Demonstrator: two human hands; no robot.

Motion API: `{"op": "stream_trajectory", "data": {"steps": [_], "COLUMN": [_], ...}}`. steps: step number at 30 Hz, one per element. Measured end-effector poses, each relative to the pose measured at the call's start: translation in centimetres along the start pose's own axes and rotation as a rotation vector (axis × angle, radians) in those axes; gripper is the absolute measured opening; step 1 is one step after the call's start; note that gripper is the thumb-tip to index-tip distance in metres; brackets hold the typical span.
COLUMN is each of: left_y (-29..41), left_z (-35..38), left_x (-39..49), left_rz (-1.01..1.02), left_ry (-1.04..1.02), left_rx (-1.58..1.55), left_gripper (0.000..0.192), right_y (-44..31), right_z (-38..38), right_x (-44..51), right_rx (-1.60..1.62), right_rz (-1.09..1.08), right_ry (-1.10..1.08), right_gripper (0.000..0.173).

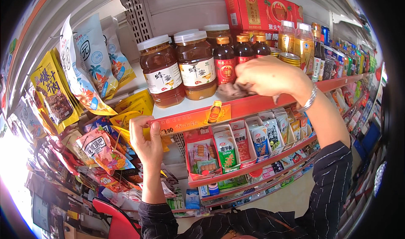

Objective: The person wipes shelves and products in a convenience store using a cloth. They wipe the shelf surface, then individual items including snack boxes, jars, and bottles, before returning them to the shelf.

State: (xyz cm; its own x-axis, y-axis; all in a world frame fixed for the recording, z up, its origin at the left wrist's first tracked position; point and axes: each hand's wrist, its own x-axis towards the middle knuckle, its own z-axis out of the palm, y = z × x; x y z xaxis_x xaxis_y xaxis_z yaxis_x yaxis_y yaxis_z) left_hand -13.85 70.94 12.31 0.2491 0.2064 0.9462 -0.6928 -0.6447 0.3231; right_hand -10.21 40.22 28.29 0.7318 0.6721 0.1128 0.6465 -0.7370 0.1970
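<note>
My right hand (269, 76) presses a crumpled grey-brown cloth (232, 91) against the upper shelf, just behind its red front edge (246, 103). Dark glass bottles (225, 61) with gold caps and red labels stand directly behind the cloth, some partly hidden by the hand. To their left are two large honey jars (163, 77) with white lids and white labels; another jar (216, 30) is behind. My left hand (147, 141) grips the left end of the shelf edge, its thumb in front, beside an orange printed strip (196, 117).
Hanging snack bags (53, 93) crowd the left side. Below, a lower shelf carries open boxes of snack packets (226, 150). Red gift boxes (262, 11), yellow-labelled bottles (303, 47) and cans (289, 60) stand at the back right. A red chair (115, 218) is at lower left.
</note>
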Motion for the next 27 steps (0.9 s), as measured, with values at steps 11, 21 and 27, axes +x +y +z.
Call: {"op": "stream_trajectory", "data": {"steps": [11, 21, 27], "left_y": [0.4, 0.1, 1.5], "left_z": [0.0, 0.0, -1.9], "left_x": [-0.1, 0.3, 4.0], "left_rz": [-0.067, -0.08, -0.293], "left_ry": [-0.001, -0.009, -0.21], "left_rx": [0.004, -0.092, -0.166], "left_gripper": [0.022, 0.012, 0.036], "right_y": [3.1, 3.5, 3.0], "right_z": [1.8, 3.6, -1.7], "right_x": [-3.2, -4.5, -1.1], "right_rx": [-0.022, 0.233, 0.347], "right_rz": [0.09, -0.002, -0.298], "right_ry": [0.136, 0.424, 1.003], "right_gripper": [0.012, 0.027, 0.042]}}
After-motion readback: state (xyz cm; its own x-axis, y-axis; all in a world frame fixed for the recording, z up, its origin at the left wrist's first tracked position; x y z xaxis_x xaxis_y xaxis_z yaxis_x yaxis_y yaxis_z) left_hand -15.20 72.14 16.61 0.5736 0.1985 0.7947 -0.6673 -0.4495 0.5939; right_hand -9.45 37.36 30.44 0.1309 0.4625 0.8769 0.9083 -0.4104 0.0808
